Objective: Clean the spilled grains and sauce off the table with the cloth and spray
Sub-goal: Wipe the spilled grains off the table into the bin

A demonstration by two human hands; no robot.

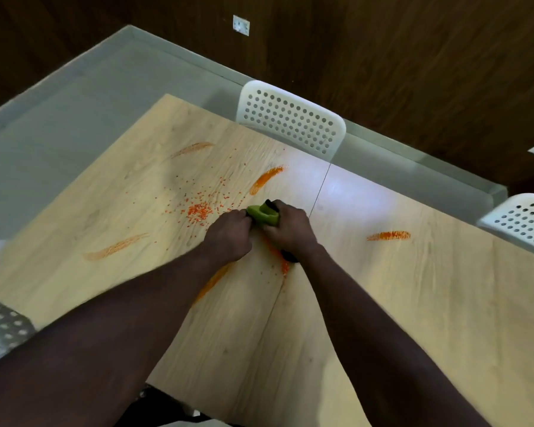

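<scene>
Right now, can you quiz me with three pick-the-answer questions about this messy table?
1. Where do the spilled grains lie?
A) left of the hands
B) on a chair
C) on the floor
2. What colour are the sauce smears?
A) green
B) orange
C) blue
3. What are the hands doing?
A) resting flat
B) both gripping the green spray bottle
C) waving

Answers:
1 A: the pile sits on the table beside the left hand.
2 B: every streak is orange.
3 B: the right hand and the left curl round it.

Left hand point(228, 234) and right hand point(290, 229) outstretched, clenched, close side by side.
</scene>
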